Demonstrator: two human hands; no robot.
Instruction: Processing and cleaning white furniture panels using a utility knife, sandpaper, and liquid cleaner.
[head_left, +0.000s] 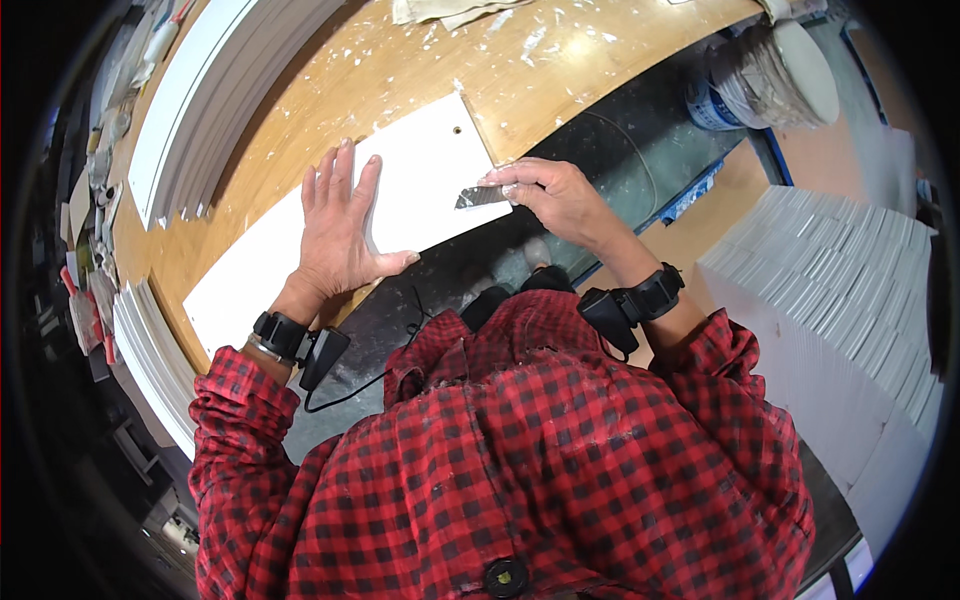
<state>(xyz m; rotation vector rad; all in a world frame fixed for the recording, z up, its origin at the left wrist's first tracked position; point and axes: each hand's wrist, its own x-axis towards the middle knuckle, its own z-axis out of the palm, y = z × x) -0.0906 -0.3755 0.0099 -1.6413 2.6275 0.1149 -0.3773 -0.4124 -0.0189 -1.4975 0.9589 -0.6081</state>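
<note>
A long white board (255,255) lies slantwise on the wooden table, with a small dark hole near its far right end. My left hand (343,225) rests flat on its middle, fingers stretched out and the thumb apart, near the board's front edge. At the right end, my right hand (560,200) pinches a small dark-grey flat piece (482,197) between thumb and fingers. This piece looks worn and streaked with white, and it lies against the board's surface; whether it is sandpaper or a blade I cannot tell.
White boards are stacked at the table's back left (215,85), and more stand lower left (150,340). The wooden tabletop (400,70) has white flecks; a cloth (460,10) lies at its far side. Buckets (745,85) stand back right, above a large white stack (830,280).
</note>
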